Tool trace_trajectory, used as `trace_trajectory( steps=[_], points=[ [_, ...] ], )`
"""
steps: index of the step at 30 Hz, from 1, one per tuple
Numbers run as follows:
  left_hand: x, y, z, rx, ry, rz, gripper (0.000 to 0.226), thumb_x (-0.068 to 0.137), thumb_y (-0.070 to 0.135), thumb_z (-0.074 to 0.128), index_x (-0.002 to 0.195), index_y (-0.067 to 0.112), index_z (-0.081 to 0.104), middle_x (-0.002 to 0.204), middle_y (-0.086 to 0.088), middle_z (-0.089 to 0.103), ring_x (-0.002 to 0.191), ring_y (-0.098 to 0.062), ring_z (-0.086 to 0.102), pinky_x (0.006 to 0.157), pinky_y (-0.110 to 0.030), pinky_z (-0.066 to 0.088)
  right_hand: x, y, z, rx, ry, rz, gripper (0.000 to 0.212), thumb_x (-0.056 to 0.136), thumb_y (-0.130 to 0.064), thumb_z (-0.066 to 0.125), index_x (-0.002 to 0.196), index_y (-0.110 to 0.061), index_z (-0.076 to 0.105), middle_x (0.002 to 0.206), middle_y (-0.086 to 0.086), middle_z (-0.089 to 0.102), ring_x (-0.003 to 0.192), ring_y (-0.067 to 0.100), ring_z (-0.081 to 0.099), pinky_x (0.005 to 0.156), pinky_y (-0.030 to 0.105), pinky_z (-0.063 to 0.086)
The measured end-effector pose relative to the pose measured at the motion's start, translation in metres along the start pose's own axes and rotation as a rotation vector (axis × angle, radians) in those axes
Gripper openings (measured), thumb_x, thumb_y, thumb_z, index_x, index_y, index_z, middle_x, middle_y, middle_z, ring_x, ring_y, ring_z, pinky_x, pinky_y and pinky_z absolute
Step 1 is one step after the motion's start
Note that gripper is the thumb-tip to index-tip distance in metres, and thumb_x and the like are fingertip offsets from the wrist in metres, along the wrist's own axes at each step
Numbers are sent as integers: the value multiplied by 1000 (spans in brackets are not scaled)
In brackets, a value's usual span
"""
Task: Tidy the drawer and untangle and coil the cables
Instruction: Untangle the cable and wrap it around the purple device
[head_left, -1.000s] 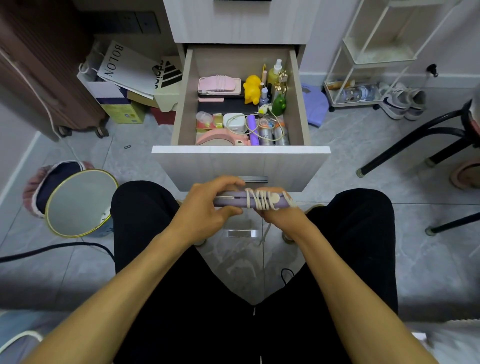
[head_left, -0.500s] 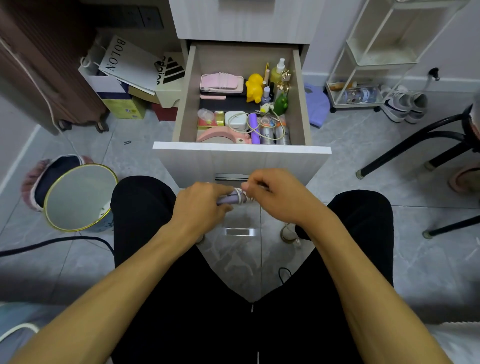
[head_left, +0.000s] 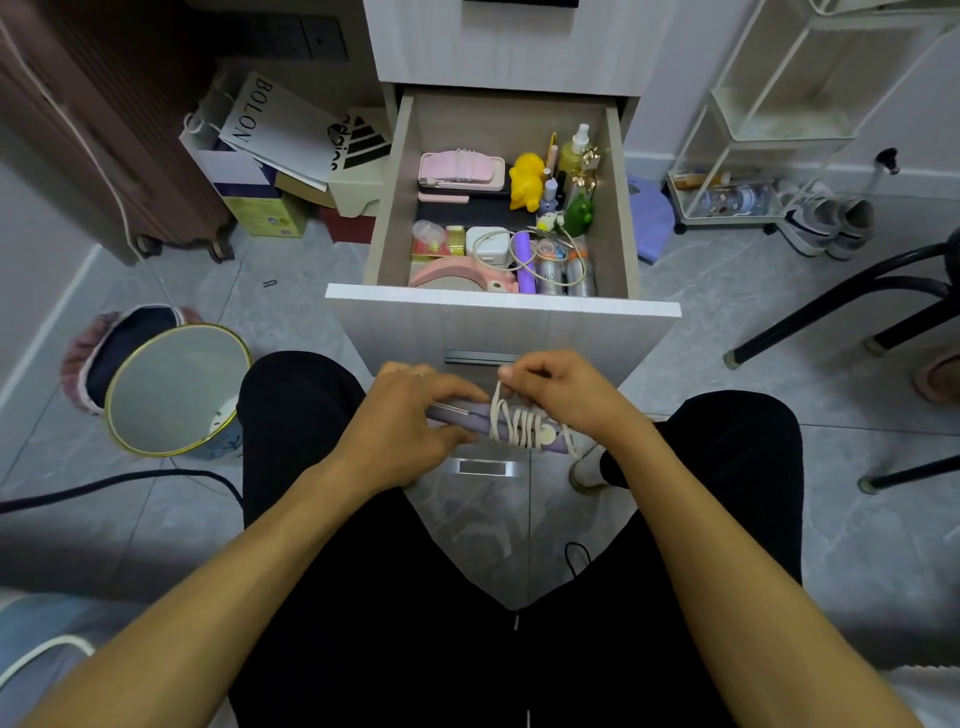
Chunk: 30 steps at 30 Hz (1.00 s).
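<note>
Just below the open drawer (head_left: 503, 307), over the person's lap, a white cable (head_left: 519, 423) was wound in several turns around a purple stick (head_left: 480, 420). The left hand (head_left: 410, 415) gripped the stick's left end, and the right hand (head_left: 558, 392) pinched a strand of the cable above the coils. Inside the drawer lay a pink case (head_left: 461, 170), a yellow toy (head_left: 525, 182), a white charger (head_left: 488, 245) and another loose cord (head_left: 563, 260), with a bin (head_left: 174, 389) on the floor to the left.

Bare forearms — no sleeves; black trousers (head_left: 322, 597); a white sock (head_left: 589, 467) at one foot.
</note>
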<state>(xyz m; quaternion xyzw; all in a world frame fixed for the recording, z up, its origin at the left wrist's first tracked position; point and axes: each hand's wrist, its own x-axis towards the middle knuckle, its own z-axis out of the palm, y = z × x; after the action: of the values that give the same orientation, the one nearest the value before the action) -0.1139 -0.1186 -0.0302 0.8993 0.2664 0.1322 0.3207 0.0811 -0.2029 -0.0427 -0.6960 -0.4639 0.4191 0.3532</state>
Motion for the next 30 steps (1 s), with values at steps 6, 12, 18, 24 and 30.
trace_trajectory(
  steps=[6,12,18,24,30],
  points=[
    [-3,1,6,-405,208,-231,37,69,11,87,96,31,70,93,19,70,86,-1,68,78,-13,52,-16,23,19,281,-60,171,22,95,-24,59,79,-12,67,62,0,53,57,10,44,53,22,35],
    [9,-7,20,-382,228,-333,36,76,7,80,95,32,63,94,15,69,86,-3,67,74,-16,52,-22,6,35,-11,-56,82,36,99,-38,51,71,-20,64,53,-12,53,50,0,46,51,10,37],
    [16,-14,18,-86,108,-317,30,77,19,76,103,32,69,95,14,72,85,-11,67,76,-35,56,-18,-17,13,-360,2,-83,33,94,-30,59,64,-19,55,57,-6,49,54,8,43,50,16,30],
    [22,-3,3,270,-41,-142,30,79,21,72,108,27,69,92,1,73,85,-26,64,75,-32,46,3,-32,-8,-404,-42,-177,19,90,-30,66,75,-18,66,66,-5,60,65,13,55,59,27,42],
    [21,7,-15,-66,-58,-166,29,74,8,81,95,24,70,84,9,70,78,-5,62,80,-12,39,26,-16,-22,-34,-24,-83,7,86,-21,72,80,-20,75,68,-10,69,65,2,59,67,21,48]
  ],
)
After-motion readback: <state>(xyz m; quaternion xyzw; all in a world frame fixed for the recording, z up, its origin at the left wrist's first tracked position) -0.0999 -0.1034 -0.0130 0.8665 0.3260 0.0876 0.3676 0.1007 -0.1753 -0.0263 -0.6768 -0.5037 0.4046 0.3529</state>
